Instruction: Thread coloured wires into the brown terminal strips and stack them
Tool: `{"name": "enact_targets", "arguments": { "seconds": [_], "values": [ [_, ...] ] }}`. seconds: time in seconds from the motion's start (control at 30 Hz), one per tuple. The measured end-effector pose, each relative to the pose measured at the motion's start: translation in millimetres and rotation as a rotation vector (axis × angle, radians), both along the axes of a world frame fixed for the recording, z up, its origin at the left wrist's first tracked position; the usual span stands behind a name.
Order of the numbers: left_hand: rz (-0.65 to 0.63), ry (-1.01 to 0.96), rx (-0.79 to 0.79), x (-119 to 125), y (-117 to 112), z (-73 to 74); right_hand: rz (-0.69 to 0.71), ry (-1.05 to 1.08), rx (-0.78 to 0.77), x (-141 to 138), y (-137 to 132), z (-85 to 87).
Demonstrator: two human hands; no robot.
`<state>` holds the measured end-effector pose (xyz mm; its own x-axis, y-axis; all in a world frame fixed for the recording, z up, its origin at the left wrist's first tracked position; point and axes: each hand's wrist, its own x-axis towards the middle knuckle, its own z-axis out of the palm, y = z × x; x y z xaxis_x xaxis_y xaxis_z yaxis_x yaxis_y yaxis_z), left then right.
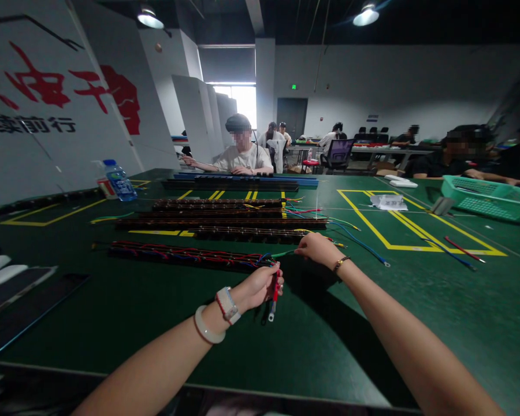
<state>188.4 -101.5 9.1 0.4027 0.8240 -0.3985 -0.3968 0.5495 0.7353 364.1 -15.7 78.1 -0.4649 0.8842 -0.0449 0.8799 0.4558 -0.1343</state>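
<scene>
My left hand (262, 286) is closed around a red cable (275, 292) whose metal ring lug hangs down over the table. Just to its right, my right hand (316, 249) pinches a green wire (283, 254) that runs from the end of the nearest black wire duct (186, 254). Red and blue wires lie along that duct. Behind it, several more dark wire ducts (225, 222) rest side by side, with coloured wires coming out of their right ends. The fingertips of both hands are partly hidden.
At right stands a green plastic basket (485, 199). A red wire (463, 249) and a blue wire (450, 255) lie within yellow tape lines. A blue-labelled bottle (120, 182) is back left; a dark flat panel (39, 312) lies front left. A person sits across the table.
</scene>
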Motion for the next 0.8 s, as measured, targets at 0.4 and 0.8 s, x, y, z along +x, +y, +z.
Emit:
{"name": "enact_targets", "arguments": {
  "seconds": [0.4, 0.8],
  "values": [
    [-0.035, -0.043, 0.003, -6, 10, -4.8, 0.136, -0.140, 0.151, 1, -11, -2.0],
    [0.000, -0.064, 0.033, -1, 6, 1.3, 0.554, 0.197, -0.235, -10, -39, 29.6]
  ]
}}
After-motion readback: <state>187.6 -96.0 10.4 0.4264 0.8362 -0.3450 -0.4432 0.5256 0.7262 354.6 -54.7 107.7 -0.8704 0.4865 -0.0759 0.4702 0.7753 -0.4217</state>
